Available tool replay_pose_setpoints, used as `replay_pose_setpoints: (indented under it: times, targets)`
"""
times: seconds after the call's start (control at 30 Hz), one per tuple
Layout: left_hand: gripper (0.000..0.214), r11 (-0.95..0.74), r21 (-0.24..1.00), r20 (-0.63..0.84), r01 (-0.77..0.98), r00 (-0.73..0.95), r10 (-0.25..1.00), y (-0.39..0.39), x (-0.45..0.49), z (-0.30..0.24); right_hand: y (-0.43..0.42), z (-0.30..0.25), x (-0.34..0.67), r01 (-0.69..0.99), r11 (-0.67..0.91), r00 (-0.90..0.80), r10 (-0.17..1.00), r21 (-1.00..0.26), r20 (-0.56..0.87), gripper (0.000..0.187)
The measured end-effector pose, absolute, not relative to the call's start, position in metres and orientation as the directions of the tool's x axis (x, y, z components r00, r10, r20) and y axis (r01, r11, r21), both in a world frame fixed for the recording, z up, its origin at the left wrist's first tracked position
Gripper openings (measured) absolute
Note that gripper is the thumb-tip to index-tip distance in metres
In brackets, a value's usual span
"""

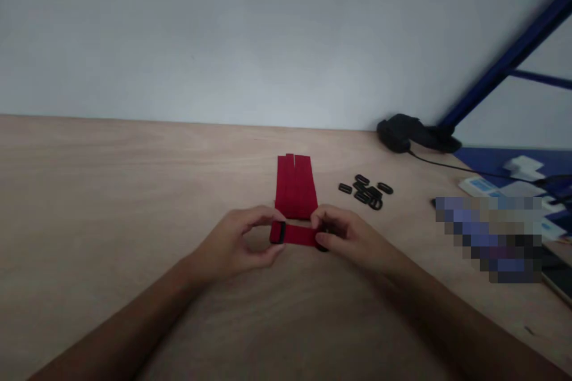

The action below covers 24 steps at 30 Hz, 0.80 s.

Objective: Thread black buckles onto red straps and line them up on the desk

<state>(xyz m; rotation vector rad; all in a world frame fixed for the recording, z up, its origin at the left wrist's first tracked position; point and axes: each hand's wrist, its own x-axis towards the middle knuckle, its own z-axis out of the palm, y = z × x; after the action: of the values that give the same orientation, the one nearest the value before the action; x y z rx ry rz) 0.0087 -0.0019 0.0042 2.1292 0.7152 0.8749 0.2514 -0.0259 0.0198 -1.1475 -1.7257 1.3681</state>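
Nearest the camera are the two bare forearms, cut off at the bottom edge. The left hand point(241, 244) has its thumb and forefinger curved apart around a black buckle point(283, 232), steadying it by its top and bottom edges. The right hand point(351, 235) pinches the other end of the same short red strap point(300, 236) between thumb and fingertips, next to a dark rounded piece point(322, 243). So the strap sits right between the hands, stretched pretty flat over the table point(111, 202).

As for progress, I'd call this one strap well along — the left buckle is on, with red showing either side of its bar. The right end is anyone's guess: the fingers cover most of that dark piece, so it might be threaded or just held there.

Just beyond the hands lies a stack of red straps point(295, 190), which look plain from here, so I'd count those as not done. Its near edge is partly behind the fingers. Right of it there's a scatter of loose black buckles point(385, 188), some overlapping — hard to count. Off to the right a patch is pixelated out, and farther back sits a black device point(395, 133) with a cord, too dim to identify.
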Motion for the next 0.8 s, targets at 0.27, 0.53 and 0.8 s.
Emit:
replay_pose_setpoints:
  times: [0.27, 0.53, 0.8]
  targets:
    - [0.034, -0.618, 0.744, 0.271, 0.255, 0.729, 0.628, -0.009, 0.019, 0.014, -0.035, 0.018, 0.234, 0.417, 0.390, -0.399, 0.890, -0.821, 0.220, 0.013]
    - [0.031, -0.637, 0.755, 0.334, 0.156, 0.744, 0.579, -0.008, 0.021, 0.012, -0.033, 0.007, 0.237, 0.286, 0.042, -0.380, 0.922, -0.957, -0.073, 0.023]
    - [0.035, -0.602, 0.794, 0.366, 0.085, 0.724, 0.585, -0.009, 0.018, 0.015, -0.033, 0.019, 0.238, 0.263, 0.192, -0.569, 0.822, -0.946, 0.009, 0.031]
